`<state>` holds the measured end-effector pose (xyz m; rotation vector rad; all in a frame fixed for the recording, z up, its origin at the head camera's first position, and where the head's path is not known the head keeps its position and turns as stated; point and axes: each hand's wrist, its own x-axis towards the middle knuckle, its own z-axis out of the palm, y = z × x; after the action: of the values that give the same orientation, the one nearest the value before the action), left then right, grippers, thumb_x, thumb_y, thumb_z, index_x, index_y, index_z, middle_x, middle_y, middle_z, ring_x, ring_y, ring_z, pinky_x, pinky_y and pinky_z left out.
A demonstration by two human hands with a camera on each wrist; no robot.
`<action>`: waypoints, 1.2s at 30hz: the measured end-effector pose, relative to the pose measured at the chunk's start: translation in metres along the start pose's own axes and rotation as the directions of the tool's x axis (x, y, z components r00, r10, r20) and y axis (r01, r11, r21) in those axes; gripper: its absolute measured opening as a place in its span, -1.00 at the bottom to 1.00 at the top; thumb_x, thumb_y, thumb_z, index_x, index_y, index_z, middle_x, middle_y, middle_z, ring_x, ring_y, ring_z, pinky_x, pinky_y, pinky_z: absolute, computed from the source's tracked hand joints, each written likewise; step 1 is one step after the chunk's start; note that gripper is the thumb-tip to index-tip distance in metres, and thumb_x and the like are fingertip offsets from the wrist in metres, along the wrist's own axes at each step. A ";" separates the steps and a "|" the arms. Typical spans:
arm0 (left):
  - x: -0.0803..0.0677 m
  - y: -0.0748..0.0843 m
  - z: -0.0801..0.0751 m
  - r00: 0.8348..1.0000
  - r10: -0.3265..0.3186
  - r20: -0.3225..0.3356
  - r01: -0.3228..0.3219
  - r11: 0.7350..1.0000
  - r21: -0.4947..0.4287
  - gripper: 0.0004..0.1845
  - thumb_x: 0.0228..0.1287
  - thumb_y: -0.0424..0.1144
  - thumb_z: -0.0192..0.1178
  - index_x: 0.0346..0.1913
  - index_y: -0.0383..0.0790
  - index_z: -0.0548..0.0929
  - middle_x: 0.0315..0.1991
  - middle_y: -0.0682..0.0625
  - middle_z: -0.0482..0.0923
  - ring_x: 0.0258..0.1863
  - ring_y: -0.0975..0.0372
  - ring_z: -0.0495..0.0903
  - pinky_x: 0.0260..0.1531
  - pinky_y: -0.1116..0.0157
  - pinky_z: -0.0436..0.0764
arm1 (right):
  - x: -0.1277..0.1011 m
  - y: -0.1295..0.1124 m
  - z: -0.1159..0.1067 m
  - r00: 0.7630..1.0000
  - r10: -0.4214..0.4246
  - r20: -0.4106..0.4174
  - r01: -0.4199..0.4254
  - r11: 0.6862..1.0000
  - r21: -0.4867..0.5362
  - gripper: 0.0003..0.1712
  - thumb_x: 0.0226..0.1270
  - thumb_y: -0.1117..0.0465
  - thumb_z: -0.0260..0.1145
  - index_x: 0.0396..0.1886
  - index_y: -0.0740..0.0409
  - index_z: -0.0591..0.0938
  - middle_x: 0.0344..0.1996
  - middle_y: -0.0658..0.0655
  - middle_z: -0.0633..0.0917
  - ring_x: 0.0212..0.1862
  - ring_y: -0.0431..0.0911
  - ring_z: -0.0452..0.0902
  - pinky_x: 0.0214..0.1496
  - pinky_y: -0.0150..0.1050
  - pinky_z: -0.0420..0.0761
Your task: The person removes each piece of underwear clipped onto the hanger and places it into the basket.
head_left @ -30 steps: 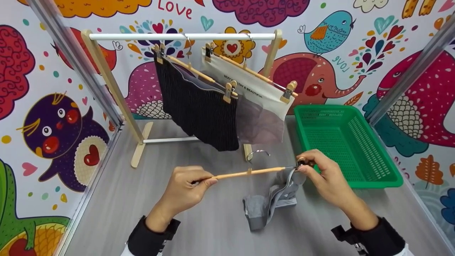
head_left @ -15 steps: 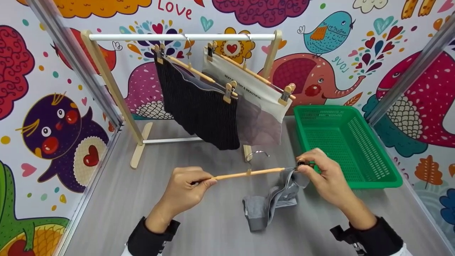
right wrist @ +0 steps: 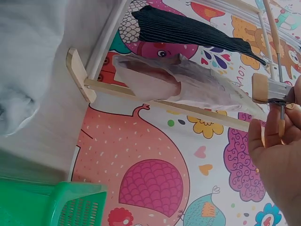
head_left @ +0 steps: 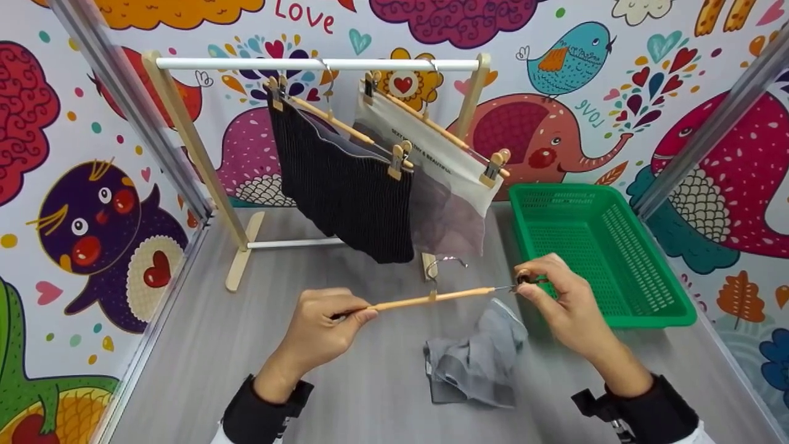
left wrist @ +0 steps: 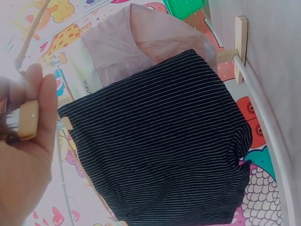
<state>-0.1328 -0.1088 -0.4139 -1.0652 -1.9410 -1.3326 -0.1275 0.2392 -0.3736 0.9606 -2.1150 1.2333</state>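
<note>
A wooden clip hanger (head_left: 456, 296) with a metal hook is held level over the table, between my two hands. My left hand (head_left: 330, 324) grips its left end, where a wooden clip (left wrist: 28, 120) shows among the fingers in the left wrist view. At the other end my right hand (head_left: 564, 305) pinches a second clip (right wrist: 261, 88), with no cloth in its jaws. Beneath the hanger a grey pair of underpants (head_left: 481, 357) lies crumpled on the table, apart from both hands.
Behind stands a small rack (head_left: 246, 63) with a white rail. From it hang black striped shorts (head_left: 351, 197) and white-and-mauve underpants (head_left: 453, 203), each clipped to a hanger. A green basket (head_left: 684, 308) sits at the right. Painted walls (head_left: 431, 24) enclose the table.
The grey underpants, earlier hanging from the right end of the hanger, have dropped and now lie on the table. Both hands keep nearly the same place; the white-and-mauve underpants have swung slightly.
</note>
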 end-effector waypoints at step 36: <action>-0.006 0.005 -0.032 0.986 0.074 -0.146 -0.068 0.997 0.044 -0.88 -0.10 -0.54 0.42 -0.48 -0.31 0.73 -0.66 0.04 0.55 -0.72 0.38 0.41 -0.70 0.53 0.39 | -0.085 0.067 0.033 0.951 0.239 0.196 -0.203 0.961 -0.188 -0.08 -0.02 0.06 0.48 0.38 0.06 0.32 0.34 0.14 0.33 0.33 0.10 0.19 0.20 0.21 0.16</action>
<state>-0.1255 -0.1395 -0.4048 -0.9789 -1.7969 -1.2919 -0.1293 0.2603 -0.4846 0.8335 -2.5116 1.0727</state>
